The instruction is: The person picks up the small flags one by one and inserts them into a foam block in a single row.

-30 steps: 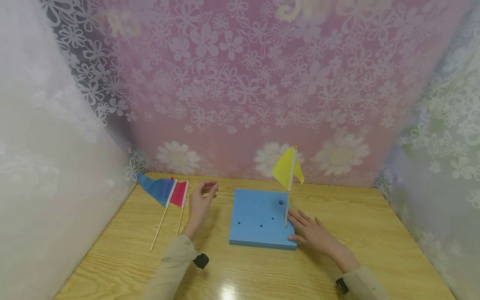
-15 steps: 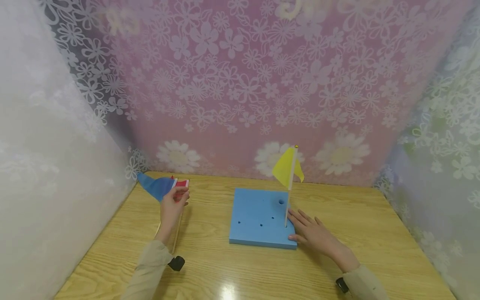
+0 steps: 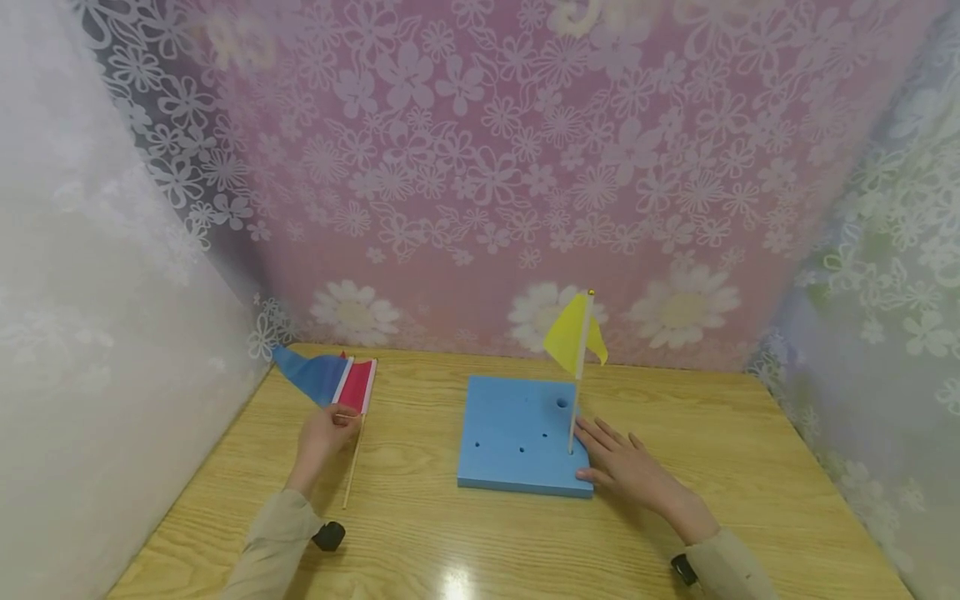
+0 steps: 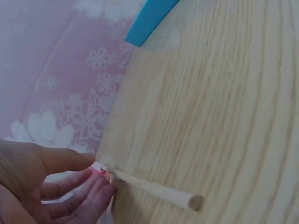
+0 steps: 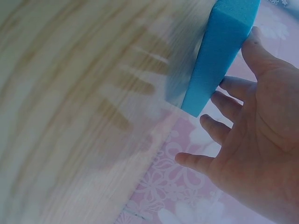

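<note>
At the left, a red flag (image 3: 356,386) on a thin wooden stick lies on the table beside a blue triangular flag (image 3: 310,372). My left hand (image 3: 318,440) pinches the red flag's stick just below the cloth; the left wrist view shows the stick (image 4: 154,188) jutting from the fingertips. A light-blue board (image 3: 501,417) with several holes lies in the middle. From a hole near its right edge rises a yellow flag (image 3: 570,333), slightly tilted. Fingers spread, my right hand (image 3: 626,468) rests against the board's right edge. The blue flag's stick is hidden by the left hand and arm.
The wooden table (image 3: 420,533) ends at a pink floral backdrop (image 3: 480,208) behind. Pale patterned walls stand at the left (image 3: 112,292) and right. A black device (image 3: 328,536) sits on the left wrist, another (image 3: 683,570) on the right.
My left hand has moved left to the flags, then drawn down along the red flag to its stick. The right hand, board and yellow flag stay put.
</note>
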The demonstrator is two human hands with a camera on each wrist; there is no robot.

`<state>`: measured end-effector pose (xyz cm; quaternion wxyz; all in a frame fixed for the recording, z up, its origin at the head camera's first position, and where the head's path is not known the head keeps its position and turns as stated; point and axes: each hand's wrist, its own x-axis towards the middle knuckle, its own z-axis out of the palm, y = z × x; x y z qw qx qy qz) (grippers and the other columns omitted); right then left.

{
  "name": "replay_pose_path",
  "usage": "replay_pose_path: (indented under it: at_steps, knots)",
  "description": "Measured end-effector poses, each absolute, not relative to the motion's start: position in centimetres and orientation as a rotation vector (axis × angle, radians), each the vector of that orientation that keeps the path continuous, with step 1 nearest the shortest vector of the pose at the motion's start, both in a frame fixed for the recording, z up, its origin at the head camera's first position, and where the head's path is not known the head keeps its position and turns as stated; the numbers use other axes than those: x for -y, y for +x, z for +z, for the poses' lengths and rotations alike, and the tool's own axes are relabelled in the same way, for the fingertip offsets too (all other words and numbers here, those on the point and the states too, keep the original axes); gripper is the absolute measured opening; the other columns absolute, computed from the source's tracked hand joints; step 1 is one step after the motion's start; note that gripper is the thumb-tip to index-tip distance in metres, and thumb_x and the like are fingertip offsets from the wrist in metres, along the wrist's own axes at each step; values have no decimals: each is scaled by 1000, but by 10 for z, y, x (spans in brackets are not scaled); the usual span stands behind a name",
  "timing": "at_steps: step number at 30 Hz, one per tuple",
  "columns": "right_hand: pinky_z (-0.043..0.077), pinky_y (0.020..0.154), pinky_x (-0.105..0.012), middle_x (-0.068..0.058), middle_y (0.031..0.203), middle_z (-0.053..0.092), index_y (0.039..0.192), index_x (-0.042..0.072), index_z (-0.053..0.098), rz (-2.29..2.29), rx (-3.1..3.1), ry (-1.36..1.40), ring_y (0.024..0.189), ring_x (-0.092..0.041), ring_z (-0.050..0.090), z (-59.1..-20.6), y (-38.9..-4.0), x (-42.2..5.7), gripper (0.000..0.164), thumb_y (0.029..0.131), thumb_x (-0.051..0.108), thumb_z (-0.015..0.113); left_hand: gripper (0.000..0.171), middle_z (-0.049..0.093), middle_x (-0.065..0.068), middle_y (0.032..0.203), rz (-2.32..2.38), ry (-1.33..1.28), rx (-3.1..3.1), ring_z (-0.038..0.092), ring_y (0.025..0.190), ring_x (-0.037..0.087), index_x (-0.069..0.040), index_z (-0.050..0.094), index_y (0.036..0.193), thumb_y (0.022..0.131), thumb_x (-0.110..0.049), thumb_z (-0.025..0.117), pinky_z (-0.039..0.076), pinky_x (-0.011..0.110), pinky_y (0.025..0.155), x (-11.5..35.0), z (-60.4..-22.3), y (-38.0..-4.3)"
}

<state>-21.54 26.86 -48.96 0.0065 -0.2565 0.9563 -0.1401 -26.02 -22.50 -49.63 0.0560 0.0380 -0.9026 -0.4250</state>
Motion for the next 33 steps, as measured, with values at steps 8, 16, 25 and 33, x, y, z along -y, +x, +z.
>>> replay_pose_path:
  at_steps: [8,16,25,33]
  knots:
    - [24,106,-81,-13,164,30,158,8,34,-423,-2986,-800,148,-44,28,-492,-217,-269,75,100,50,56,29,76,16,95,-1145,134,2866,71,94,34,1,68,104,80,-7,81,53,45,82,223,-502,-259]
    - [24,106,-80,-13,164,30,158,8,34,-417,-2988,-802,148,-44,28,-493,-217,-270,75,100,50,56,28,75,17,96,-1115,177,2870,71,92,34,4,70,105,80,-7,77,53,43,81,220,-501,-259]
    - [25,105,-81,-14,164,31,158,6,35,-423,-2990,-807,148,-45,29,-491,-215,-269,75,100,49,58,30,74,11,93,-1108,205,2846,69,89,30,3,74,109,82,-9,68,51,37,73,220,-495,-258]
    - [25,105,-80,-13,164,31,158,7,35,-426,-2991,-798,148,-44,29,-491,-215,-269,75,100,49,57,29,73,18,108,-1212,172,2751,69,99,36,4,70,116,89,-9,66,53,36,75,216,-488,-259]
